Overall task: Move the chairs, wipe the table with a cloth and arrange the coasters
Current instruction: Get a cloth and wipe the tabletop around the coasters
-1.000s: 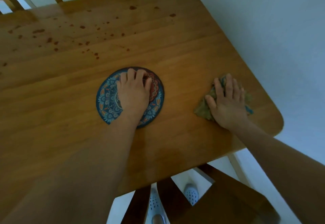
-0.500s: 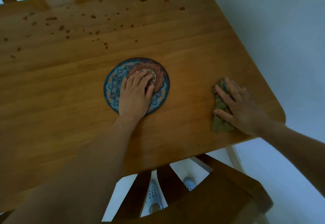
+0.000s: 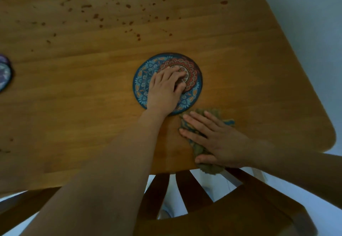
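A wooden table (image 3: 240, 59), speckled with dark spots (image 3: 96, 16) on its far side, holds a blue coaster (image 3: 144, 74) with a red coaster (image 3: 192, 70) on top. The left hand (image 3: 164, 89) curls its fingers over the red one, thumb at its edge. Just beside, at the near edge, the right hand (image 3: 218, 139) lies flat, pressing a cloth (image 3: 212, 112).

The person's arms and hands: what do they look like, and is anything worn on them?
The left hand and the right hand are bare: no glove, and no ring shows on the visible fingers. The left forearm and the right forearm are uncovered as far as the picture reaches, with no sleeve, watch or bracelet in view.
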Motion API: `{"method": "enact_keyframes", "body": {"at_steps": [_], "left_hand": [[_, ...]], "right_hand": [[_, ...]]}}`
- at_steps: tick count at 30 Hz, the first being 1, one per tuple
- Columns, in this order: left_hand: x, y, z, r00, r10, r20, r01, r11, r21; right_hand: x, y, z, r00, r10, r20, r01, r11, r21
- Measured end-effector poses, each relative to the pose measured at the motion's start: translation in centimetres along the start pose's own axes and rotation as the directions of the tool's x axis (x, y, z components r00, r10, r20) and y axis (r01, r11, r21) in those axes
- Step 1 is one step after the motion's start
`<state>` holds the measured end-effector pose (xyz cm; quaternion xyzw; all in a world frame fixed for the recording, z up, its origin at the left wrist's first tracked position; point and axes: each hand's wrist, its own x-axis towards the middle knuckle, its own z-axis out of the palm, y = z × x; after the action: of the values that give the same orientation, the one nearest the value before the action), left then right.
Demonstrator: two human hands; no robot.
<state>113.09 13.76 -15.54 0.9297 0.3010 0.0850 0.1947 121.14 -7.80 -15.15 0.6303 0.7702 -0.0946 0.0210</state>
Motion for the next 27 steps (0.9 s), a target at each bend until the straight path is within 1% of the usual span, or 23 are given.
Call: {"method": "enact_keyframes", "body": {"at_steps": [2, 4, 5, 7, 9, 11, 13, 15, 17, 18, 21, 25, 27], "left_hand": [[0.5, -0.2, -0.9, 0.996, 0.016, 0.087, -0.008, 0.996, -0.087], [0.2, -0.7, -2.0, 0.992, 0.058, 0.108, -0.038, 0.984, -0.176], [-0.4, -1.4, -2.6, 0.995, 0.062, 0.072, -0.048, 0.983, -0.180], [-2.6, -3.8, -3.6, 0.999, 0.011, -0.045, -0.016, 0.993, -0.113], [-5.1, -7.6, -4.9, 0.981, -0.101, -0.163, 0.096, 0.995, -0.040], [-7.2, -12.0, -6.5, 0.945, -0.240, -0.223, 0.250, 0.968, 0.017], [-9.0, -16.1, -8.4, 0.904, -0.364, -0.226, 0.387, 0.920, 0.067], [-10.4, -19.4, -9.9, 0.878, -0.438, -0.193, 0.463, 0.880, 0.108], [-11.1, -21.0, -10.6, 0.868, -0.472, -0.156, 0.492, 0.860, 0.134], [-11.2, -21.1, -10.6, 0.867, -0.474, -0.152, 0.494, 0.857, 0.148], [-11.3, -21.0, -10.4, 0.877, -0.446, -0.181, 0.474, 0.866, 0.160], [-11.4, -21.6, -10.3, 0.875, -0.446, -0.186, 0.476, 0.864, 0.164], [-11.3, -21.8, -10.2, 0.878, -0.442, -0.184, 0.471, 0.868, 0.159]], "right_hand": [[1.3, -1.0, -0.2, 0.999, -0.038, 0.017, 0.039, 0.999, -0.010], [2.5, -1.8, -0.5, 0.998, -0.055, 0.032, 0.055, 0.998, -0.012], [3.0, -2.2, -0.6, 0.998, -0.052, 0.028, 0.052, 0.999, -0.015], [4.1, -3.1, -0.7, 1.000, -0.029, 0.006, 0.029, 0.999, -0.018], [5.2, -4.3, -0.6, 1.000, -0.001, -0.008, 0.001, 1.000, -0.006], [6.5, -5.5, -0.6, 1.000, 0.006, -0.019, -0.005, 1.000, 0.008], [8.2, -6.7, -0.7, 1.000, -0.010, -0.024, 0.011, 1.000, 0.017], [10.3, -8.1, -0.8, 0.999, -0.013, -0.029, 0.014, 0.999, 0.029], [12.9, -9.7, -0.8, 0.999, 0.035, -0.038, -0.033, 0.999, 0.039], [14.3, -10.4, -0.9, 0.996, 0.082, -0.044, -0.079, 0.995, 0.056], [18.8, -11.7, -1.2, 0.976, 0.210, -0.053, -0.204, 0.973, 0.110], [23.8, -10.9, -2.1, 0.939, 0.339, -0.055, -0.333, 0.939, 0.090], [26.0, -9.9, -2.7, 0.919, 0.392, -0.028, -0.389, 0.917, 0.085]]}}
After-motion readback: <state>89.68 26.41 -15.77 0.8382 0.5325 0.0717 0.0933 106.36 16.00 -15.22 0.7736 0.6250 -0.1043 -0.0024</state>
